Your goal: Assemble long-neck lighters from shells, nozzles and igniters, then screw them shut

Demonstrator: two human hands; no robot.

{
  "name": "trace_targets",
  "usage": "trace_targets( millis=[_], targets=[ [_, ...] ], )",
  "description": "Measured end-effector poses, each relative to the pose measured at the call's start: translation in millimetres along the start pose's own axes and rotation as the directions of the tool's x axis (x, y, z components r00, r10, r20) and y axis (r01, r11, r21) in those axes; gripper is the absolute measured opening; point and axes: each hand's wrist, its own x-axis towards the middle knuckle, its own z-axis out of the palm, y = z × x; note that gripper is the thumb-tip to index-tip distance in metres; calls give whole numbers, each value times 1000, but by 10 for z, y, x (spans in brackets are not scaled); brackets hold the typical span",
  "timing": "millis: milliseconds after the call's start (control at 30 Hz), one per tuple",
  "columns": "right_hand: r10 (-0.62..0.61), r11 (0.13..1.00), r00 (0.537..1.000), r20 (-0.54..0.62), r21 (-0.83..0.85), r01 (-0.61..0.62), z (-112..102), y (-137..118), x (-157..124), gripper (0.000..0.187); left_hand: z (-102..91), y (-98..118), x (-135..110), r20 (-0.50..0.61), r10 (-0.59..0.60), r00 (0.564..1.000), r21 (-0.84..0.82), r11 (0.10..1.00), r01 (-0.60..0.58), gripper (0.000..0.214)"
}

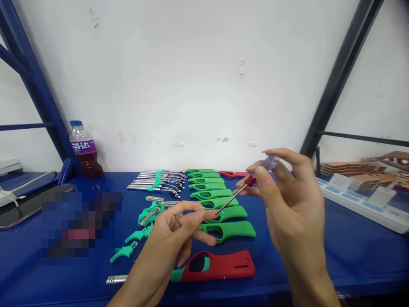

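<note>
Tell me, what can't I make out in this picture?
In the head view:
Red lighter: middle hidden behind the left hand and wrist.
Screwdriver: handle partly covered by the right hand.
Pixelated patch at left: what lies there is blurred out.
Another person's hand: cut off by the right edge.

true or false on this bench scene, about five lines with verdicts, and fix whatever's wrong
1. The right hand holds a screwdriver by its handle. True.
2. The drink bottle stands on the right side of the table. False: it stands at the left, near the wall.
3. The red lighter in front lies closer to the person than the green casings. True.
4. The left hand is around the screwdriver's handle. False: the left hand is down by the tip of the shaft.
5. The bottle's cap is blue. True.
</note>
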Motion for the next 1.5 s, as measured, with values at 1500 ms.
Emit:
trace_targets(
  millis=[1500],
  targets=[
    [-26, 999, 997, 71, 32, 24, 27, -45, -33, 21, 51, -24, -25, 61, -16, 998, 7, 1000, 15, 47]
  ],
)
